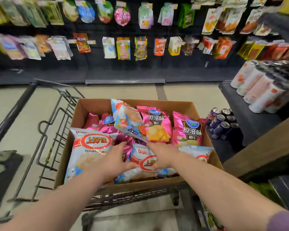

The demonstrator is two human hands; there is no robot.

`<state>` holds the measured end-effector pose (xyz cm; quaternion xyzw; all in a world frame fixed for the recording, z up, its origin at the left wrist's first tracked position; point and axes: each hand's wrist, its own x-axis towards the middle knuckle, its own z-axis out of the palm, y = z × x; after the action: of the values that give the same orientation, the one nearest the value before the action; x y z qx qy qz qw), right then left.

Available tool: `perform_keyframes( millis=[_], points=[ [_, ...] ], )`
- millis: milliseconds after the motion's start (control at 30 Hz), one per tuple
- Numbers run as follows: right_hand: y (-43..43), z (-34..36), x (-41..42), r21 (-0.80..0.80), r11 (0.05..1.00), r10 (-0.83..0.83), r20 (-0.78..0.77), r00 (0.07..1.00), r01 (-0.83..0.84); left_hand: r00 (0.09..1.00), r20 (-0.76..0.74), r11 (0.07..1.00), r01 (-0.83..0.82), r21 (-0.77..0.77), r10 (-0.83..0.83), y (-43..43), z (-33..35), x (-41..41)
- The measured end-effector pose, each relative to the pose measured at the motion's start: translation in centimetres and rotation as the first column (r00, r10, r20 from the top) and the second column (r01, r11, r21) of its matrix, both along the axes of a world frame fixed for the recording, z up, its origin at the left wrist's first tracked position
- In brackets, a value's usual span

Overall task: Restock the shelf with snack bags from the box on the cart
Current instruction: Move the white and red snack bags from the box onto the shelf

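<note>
An open cardboard box (158, 103) sits on a wire cart (57, 124) and holds several snack bags. Pink chip bags (187, 129) lie at the back and right, white shrimp-cracker bags (90, 147) at the left and front. Both my hands reach into the box. My left hand (117, 158) and my right hand (162, 155) clasp the two sides of a white and red Oishi bag (143, 161) at the front middle. The shelf wall (123, 47) ahead carries rows of hanging snack packets; it is blurred.
To the right a dark low shelf (250, 117) bears tall white and pink cups (260, 90). Packs of dark drink cans (223, 122) stand on the floor beside the box. A wooden edge (260, 147) juts in at right. Beige floor lies between cart and shelf wall.
</note>
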<state>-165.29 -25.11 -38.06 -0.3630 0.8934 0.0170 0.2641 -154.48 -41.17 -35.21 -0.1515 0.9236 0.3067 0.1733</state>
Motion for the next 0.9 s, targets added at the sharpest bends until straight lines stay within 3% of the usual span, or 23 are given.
perform_keyframes(
  millis=[233, 367, 500, 667, 800, 900],
  points=[
    [-0.9, 0.2, -1.2, -0.11, 0.994, -0.011, 0.133, 0.991, 0.026, 0.992, 0.047, 0.987, -0.119, 0.106, 0.115, -0.4, -1.4, -0.3],
    [-1.6, 3.7, -2.7, -0.219, 0.976, 0.007, 0.141, 0.99, 0.024, 0.986, -0.029, 0.949, -0.151, 0.277, 0.165, -1.3, -1.4, -0.7],
    [-0.9, 8.9, -4.4, -0.339, 0.924, -0.092, 0.255, 0.962, 0.178, 0.978, -0.083, 0.875, -0.132, 0.466, 0.192, -1.4, 0.0, -1.5],
    [1.4, 12.4, -5.6, -0.405, 0.855, -0.21, 0.301, 0.93, 0.324, 0.97, -0.092, 0.822, -0.14, 0.553, 0.227, -0.2, 1.8, -3.4],
    [4.8, 11.9, -6.0, -0.457, 0.784, -0.38, 0.181, 0.907, 0.419, 0.955, -0.093, 0.807, -0.183, 0.561, 0.281, 0.9, 2.2, -4.6],
    [8.8, 10.4, -6.4, -0.367, 0.776, -0.525, 0.075, 0.847, 0.513, 0.947, -0.09, 0.808, -0.212, 0.55, 0.31, 0.9, 1.9, -5.1]
  ],
)
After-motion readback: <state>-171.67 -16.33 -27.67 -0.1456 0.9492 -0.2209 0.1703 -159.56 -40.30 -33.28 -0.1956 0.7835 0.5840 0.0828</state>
